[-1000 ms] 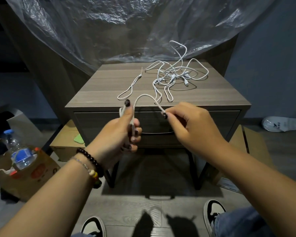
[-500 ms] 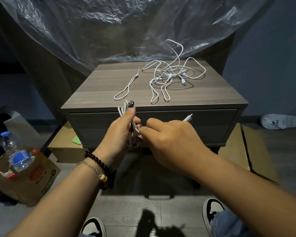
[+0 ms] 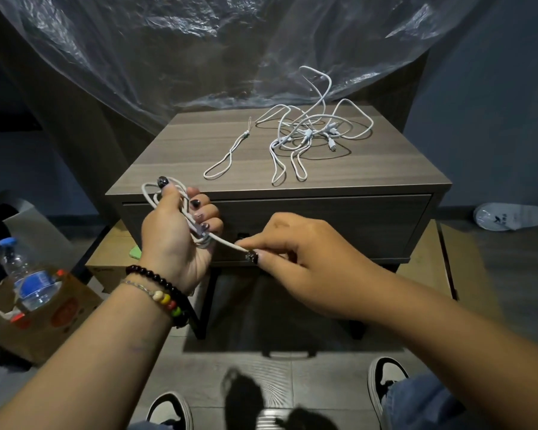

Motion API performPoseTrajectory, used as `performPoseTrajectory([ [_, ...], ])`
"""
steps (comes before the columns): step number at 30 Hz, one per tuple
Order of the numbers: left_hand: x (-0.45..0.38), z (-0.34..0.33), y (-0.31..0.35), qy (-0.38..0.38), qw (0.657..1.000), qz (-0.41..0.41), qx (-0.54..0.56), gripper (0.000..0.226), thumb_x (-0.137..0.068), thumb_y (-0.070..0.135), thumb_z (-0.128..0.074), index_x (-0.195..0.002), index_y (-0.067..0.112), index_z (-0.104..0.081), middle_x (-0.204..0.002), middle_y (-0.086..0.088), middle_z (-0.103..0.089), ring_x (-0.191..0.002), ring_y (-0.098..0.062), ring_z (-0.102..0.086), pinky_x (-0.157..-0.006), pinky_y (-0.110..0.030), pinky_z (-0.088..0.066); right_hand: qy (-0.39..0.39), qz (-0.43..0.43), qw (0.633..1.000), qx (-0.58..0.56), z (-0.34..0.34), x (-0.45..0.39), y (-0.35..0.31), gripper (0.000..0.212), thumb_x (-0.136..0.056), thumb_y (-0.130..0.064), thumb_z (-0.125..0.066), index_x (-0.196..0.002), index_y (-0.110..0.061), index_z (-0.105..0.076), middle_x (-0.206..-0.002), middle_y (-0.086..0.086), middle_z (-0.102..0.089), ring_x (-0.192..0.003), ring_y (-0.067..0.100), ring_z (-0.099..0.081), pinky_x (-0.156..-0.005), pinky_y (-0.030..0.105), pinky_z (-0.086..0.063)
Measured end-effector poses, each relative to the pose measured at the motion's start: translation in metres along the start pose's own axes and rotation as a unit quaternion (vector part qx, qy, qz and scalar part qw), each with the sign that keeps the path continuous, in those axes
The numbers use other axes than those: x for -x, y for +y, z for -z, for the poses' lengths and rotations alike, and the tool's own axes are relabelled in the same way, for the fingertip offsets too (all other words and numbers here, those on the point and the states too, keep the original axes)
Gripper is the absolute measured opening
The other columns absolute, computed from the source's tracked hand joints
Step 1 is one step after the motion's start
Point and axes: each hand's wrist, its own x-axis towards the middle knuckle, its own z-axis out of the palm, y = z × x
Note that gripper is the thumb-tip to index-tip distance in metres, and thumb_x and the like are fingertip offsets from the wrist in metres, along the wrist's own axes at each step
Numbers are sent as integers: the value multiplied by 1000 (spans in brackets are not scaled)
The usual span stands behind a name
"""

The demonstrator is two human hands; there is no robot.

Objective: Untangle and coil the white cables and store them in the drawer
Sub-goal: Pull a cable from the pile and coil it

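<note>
My left hand point(image 3: 177, 231) grips a coiled white cable point(image 3: 151, 193) in front of the shut drawer point(image 3: 339, 221) of a wooden nightstand point(image 3: 199, 150). A short tail of that cable runs right to my right hand point(image 3: 298, 259), which pinches its end between thumb and forefinger. On the nightstand top lies a tangled bunch of white cables point(image 3: 311, 135) at the back right. A single thin white looped cord point(image 3: 227, 156) lies apart to its left.
Clear plastic sheeting point(image 3: 199, 41) hangs behind the nightstand. A cardboard box with a water bottle point(image 3: 28, 280) stands on the floor at the left, flat cardboard point(image 3: 466, 259) at the right, a white slipper point(image 3: 510, 217) beyond it. My shoes show at the bottom edge.
The cable that stretched up to the tabletop is now wound into a coil in my left hand. My right hand moved down and right, pulling the last tail out.
</note>
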Motion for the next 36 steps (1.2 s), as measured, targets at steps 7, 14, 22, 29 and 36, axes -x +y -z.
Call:
performPoseTrajectory([
  [7, 12, -4, 7, -105, 988, 94, -71, 41, -97, 40, -34, -64, 20, -44, -55, 8, -38, -39, -1, -36, -36, -10, -28, 5, -95, 974, -204, 19, -4, 4, 16, -83, 1, -68, -86, -13, -75, -69, -6, -63, -58, -2, -53, -55, 10, -40],
  [14, 25, -3, -5, -159, 956, 149, -197, 58, -101, 36, -29, -52, 11, -51, -104, -18, -71, -97, -31, -70, -75, -49, -56, 87, -90, 980, -156, 29, -4, 15, 27, -67, 0, -82, -78, -15, -63, -76, 9, -71, -63, 26, -62, -63, 28, -50],
  [22, 32, 8, -16, -219, 893, 115, -377, 44, -93, 42, -33, -92, 2, -51, -57, -17, -57, -41, -20, -47, -37, -21, -37, 85, -38, 994, -48, 24, -3, 7, 29, -65, -11, -86, -78, -14, -60, -74, -2, -65, -61, 10, -62, -61, 28, -53],
  [29, 33, 8, -19, -317, 822, 92, -464, 94, -52, 92, -44, -90, 7, -53, -58, -5, -43, -44, -13, -34, -42, -17, -29, 52, -109, 986, -113, 23, -10, 13, 74, -56, -16, -91, -119, -28, -55, -109, -3, -51, -64, 10, -54, -56, 13, -44],
  [36, 37, 9, -17, -377, 807, 153, -428, 74, -41, 96, -41, -83, 38, -60, -59, 1, -47, -43, -9, -36, -42, -15, -30, -31, -105, 966, -233, 27, -8, 12, 40, -65, 1, -83, -92, -15, -59, -89, 16, -69, -76, 27, -61, -77, 49, -54],
])
